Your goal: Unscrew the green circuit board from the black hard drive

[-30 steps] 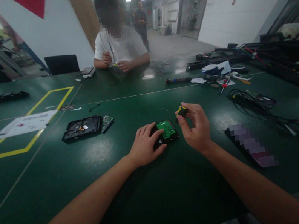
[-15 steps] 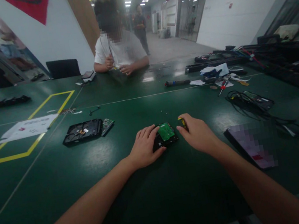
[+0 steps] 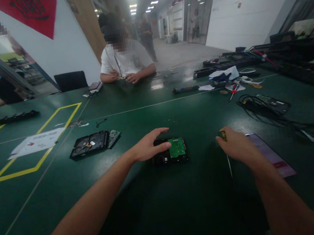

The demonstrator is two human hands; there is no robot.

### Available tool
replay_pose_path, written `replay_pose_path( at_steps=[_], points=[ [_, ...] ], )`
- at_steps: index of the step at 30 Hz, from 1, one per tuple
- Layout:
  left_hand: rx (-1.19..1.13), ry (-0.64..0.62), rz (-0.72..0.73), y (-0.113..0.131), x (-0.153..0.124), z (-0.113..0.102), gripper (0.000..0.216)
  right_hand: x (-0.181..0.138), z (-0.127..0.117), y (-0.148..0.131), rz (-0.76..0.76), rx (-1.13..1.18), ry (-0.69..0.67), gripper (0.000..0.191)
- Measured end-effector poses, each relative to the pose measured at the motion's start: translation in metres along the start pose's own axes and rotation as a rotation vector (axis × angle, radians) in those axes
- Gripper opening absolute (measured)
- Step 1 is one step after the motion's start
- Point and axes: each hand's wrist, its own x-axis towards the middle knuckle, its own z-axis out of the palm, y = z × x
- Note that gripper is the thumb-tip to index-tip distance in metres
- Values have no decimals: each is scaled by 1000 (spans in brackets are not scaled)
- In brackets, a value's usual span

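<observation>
A black hard drive with a green circuit board (image 3: 177, 147) lies on the green table in front of me. Over its left part hovers my left hand (image 3: 151, 144), fingers spread, thumb stretched above the drive; whether the thumb touches it I cannot tell. Off to the right, my right hand (image 3: 233, 142) is closed around the yellow and black handle of a screwdriver (image 3: 229, 163), its thin metal shaft pointing down toward the table. Just beyond that hand lies a phone-like slab with a pinkish screen (image 3: 269, 152), partly covered by my forearm.
Left of me sit an opened black drive (image 3: 89, 145) with a loose circuit board (image 3: 114, 138) and a paper sheet (image 3: 36, 142). On the right are black cables (image 3: 264, 113), a red-handled screwdriver (image 3: 233, 92) and a dark cylindrical tool (image 3: 185, 89). A person in white (image 3: 126, 60) sits opposite.
My right hand has moved right, away from the drive, and the screwdriver's shaft now points downward. My left hand has lifted and opened wider, uncovering more of the drive.
</observation>
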Motion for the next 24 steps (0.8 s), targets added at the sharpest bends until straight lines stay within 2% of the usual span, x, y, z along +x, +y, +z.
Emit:
replay_pose_path(
  at_steps=[2, 4, 7, 10, 16, 21, 24],
  points=[
    [95, 142, -41, -6, 26, -4, 56, 3, 0, 6, 17, 28, -3, 41],
    [209, 215, -75, -15, 55, -6, 46, 2, -2, 8, 11, 52, -19, 41],
    [288, 244, -124, -30, 93, -4, 39, -4, -4, 3, -37, 47, 50, 40],
    [349, 220, -159, -41, 118, 3, 33, -10, -4, -5, -93, 41, 117, 38],
    [395, 172, -220, -47, 143, 12, 18, -12, 2, -15, -175, 86, 146, 38],
    [385, 146, -280, -49, 151, 12, 36, -12, 4, -15, -192, 181, 200, 42],
    [347, 148, -309, -49, 152, 12, 38, -11, 6, -16, -208, 255, 203, 42]
  ],
)
